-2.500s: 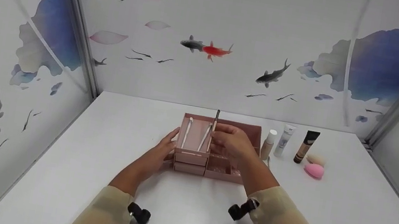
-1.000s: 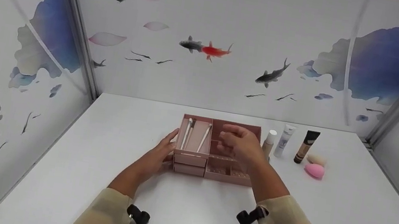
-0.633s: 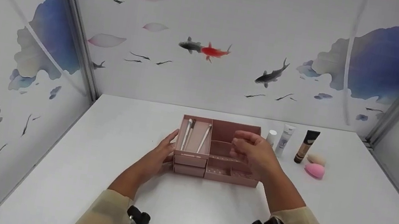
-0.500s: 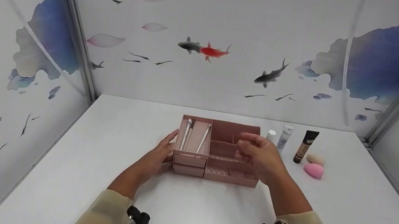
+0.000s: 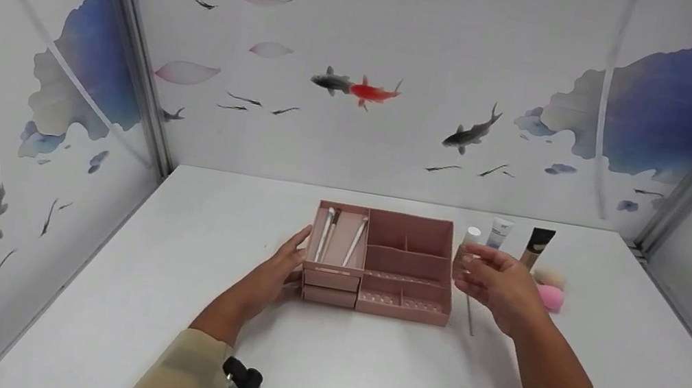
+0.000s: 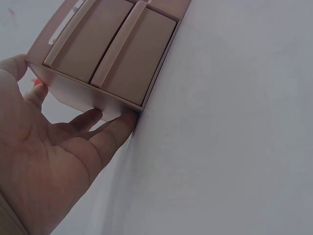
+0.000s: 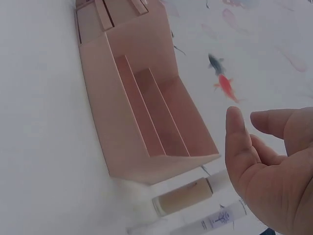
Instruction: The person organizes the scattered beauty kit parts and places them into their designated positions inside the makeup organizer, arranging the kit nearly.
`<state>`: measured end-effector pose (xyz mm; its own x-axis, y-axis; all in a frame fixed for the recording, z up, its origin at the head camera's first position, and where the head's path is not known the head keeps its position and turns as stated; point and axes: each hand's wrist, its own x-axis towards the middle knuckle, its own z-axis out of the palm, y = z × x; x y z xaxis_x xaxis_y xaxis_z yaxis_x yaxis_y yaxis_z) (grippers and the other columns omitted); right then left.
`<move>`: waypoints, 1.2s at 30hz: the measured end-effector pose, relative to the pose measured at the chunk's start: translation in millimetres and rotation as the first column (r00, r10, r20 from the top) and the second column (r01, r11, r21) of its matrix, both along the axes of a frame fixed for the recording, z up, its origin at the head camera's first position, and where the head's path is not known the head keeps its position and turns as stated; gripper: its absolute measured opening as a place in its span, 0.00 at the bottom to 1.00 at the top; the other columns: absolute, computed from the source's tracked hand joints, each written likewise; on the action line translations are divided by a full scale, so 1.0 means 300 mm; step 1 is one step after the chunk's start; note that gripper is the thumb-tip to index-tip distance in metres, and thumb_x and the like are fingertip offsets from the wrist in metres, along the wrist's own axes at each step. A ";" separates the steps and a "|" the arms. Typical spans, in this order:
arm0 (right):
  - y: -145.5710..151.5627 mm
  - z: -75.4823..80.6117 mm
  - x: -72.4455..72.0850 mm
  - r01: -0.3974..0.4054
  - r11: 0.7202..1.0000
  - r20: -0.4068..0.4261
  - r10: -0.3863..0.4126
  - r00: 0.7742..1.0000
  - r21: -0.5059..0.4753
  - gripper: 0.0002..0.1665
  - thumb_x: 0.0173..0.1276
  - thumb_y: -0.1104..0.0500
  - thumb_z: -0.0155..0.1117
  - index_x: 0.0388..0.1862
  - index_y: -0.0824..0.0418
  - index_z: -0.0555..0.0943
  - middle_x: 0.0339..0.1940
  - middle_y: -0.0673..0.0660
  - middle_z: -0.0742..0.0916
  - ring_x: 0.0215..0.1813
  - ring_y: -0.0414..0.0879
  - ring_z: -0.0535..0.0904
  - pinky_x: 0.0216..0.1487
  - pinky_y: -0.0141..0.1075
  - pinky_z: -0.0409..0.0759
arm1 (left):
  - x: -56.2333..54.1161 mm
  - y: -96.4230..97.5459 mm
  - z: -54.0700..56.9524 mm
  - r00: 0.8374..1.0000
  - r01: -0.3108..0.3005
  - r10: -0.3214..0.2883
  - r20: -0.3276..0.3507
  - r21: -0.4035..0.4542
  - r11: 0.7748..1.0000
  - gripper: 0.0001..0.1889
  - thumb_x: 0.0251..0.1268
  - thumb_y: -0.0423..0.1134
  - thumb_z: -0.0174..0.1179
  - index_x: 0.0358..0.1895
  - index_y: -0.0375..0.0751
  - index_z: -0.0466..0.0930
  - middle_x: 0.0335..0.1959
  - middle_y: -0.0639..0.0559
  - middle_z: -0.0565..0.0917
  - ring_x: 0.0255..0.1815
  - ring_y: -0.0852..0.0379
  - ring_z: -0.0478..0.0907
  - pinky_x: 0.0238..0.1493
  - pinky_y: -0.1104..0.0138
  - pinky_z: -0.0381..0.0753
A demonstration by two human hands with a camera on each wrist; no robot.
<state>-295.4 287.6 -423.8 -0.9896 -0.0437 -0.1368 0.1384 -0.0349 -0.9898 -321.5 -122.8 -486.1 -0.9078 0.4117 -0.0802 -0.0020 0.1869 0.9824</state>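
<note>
A pink makeup organizer (image 5: 403,313) stands mid-table, with drawers at its left and open compartments at its right. Several makeup brushes (image 5: 354,242) lie in its top left tray. My left hand (image 5: 267,275) rests against the organizer's left side; the left wrist view shows its fingertips (image 6: 90,117) touching that wall. Right of the organizer, my right hand (image 5: 507,292) hovers with bent fingers and nothing between them. It partly covers a foundation bottle (image 5: 473,233) with a white cap. A thin brush handle (image 5: 470,319) lies on the table below those fingers.
Behind my right hand stand a white tube (image 5: 500,231) and a black-capped tube (image 5: 541,239). A pink makeup sponge (image 5: 553,299) and a beige sponge (image 5: 551,278) lie beside them. Printed walls enclose the white table (image 5: 211,214) at the back and sides.
My right hand put a dark-tipped brush into the top tray beside a white one, let go and moved right, past the compartments to the foundation bottle. My left hand stayed on the organizer's side.
</note>
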 end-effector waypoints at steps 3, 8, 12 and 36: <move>0.039 -0.010 0.005 0.022 0.999 0.023 -0.023 0.999 0.038 0.34 0.82 0.55 0.65 0.81 0.63 0.68 0.52 0.50 0.87 0.51 0.46 0.88 0.55 0.33 0.89 | -0.002 -0.002 0.000 1.000 0.007 -0.007 -0.004 -0.003 1.000 0.28 0.85 0.68 0.37 0.82 0.93 0.43 0.91 0.53 0.47 0.89 0.34 0.52 0.86 0.37 0.54; 0.075 -0.035 0.006 0.050 0.990 0.052 -0.058 0.997 0.131 0.32 0.82 0.52 0.65 0.80 0.58 0.71 0.55 0.50 0.88 0.52 0.45 0.88 0.56 0.33 0.89 | 0.001 -0.005 0.005 1.000 0.006 -0.007 0.026 0.031 0.999 0.28 0.86 0.66 0.39 0.82 0.92 0.44 0.91 0.50 0.48 0.89 0.33 0.54 0.85 0.38 0.59; 0.083 -0.059 -0.003 0.060 0.982 0.060 -0.072 0.996 0.180 0.33 0.82 0.50 0.64 0.81 0.57 0.71 0.61 0.54 0.87 0.56 0.46 0.89 0.58 0.33 0.89 | 0.003 -0.005 0.007 0.999 0.003 -0.006 0.043 0.048 0.999 0.28 0.86 0.65 0.40 0.82 0.92 0.45 0.91 0.49 0.48 0.89 0.33 0.54 0.84 0.39 0.61; 0.157 -0.210 -0.074 0.033 0.961 0.131 -0.071 0.989 0.274 0.36 0.81 0.52 0.65 0.82 0.60 0.69 0.65 0.61 0.86 0.49 0.43 0.88 0.51 0.34 0.89 | 0.002 -0.003 0.003 1.000 -0.009 0.009 -0.013 -0.016 1.000 0.28 0.85 0.67 0.39 0.81 0.93 0.45 0.91 0.53 0.45 0.90 0.34 0.48 0.86 0.34 0.51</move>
